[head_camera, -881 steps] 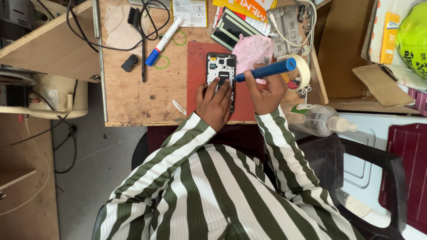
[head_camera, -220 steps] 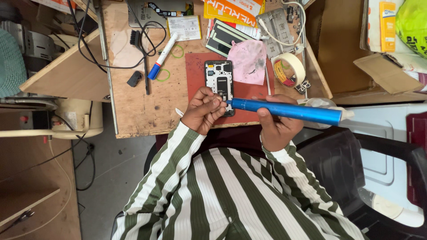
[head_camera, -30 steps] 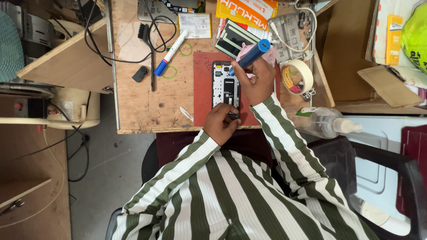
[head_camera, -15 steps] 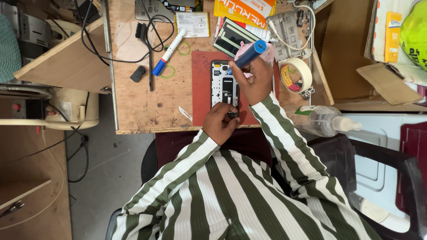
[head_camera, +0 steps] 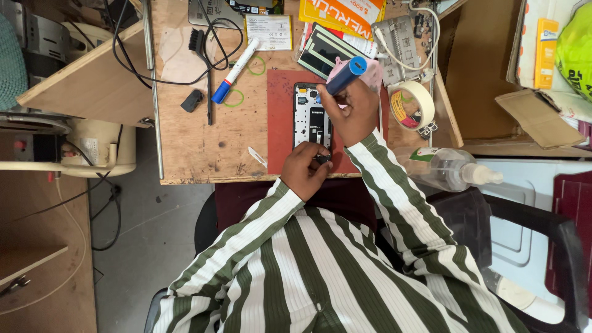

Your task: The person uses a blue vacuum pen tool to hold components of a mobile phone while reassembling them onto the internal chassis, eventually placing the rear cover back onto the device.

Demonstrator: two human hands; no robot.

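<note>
The person wears a long-sleeved shirt [head_camera: 320, 271] with wide green and white stripes; both hands are bare, without gloves.

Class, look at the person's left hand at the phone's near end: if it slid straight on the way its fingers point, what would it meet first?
Probably the right hand holding the blue tool over the opened phone; the left hand points up along the phone, though heights are unclear.

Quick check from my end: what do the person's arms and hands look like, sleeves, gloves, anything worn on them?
Both arms wear long sleeves with broad dark green and white stripes, the same as the shirt body. The cuffs end at the wrists. The left hand and the right hand are bare: no gloves show, and no watch, ring or strap can be made out.
</note>
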